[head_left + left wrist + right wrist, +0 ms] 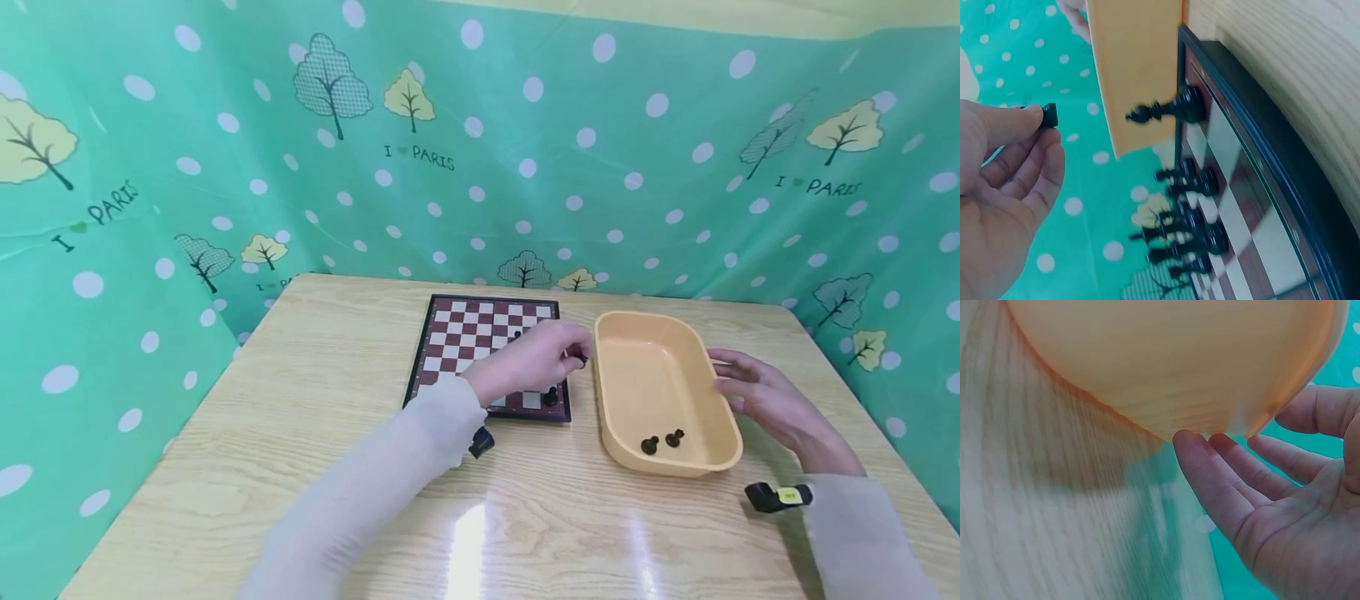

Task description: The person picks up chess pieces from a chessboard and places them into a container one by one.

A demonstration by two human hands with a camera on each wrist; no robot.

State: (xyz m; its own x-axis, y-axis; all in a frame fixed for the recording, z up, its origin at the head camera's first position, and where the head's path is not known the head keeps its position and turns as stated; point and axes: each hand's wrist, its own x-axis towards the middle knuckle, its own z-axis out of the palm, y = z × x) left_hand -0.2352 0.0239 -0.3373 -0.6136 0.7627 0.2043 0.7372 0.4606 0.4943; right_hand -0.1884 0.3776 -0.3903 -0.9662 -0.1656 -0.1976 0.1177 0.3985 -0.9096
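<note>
2 pale sleeves (390, 462), 2 black wrist cameras (763, 497) – 1 yellow label (790, 496)

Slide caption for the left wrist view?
Left hand pinches a small black chess piece near a maroon-and-white checkered board bearing upright black chessmen.

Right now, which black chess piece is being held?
The black piece pinched by the left hand; other pieces sit on the maroon checkered chessboard or in the peach plastic tray.

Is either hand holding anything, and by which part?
Left hand pinches a black chess piece; the gripped part is hidden, one end showing. Right hand only touches the tray.
</note>
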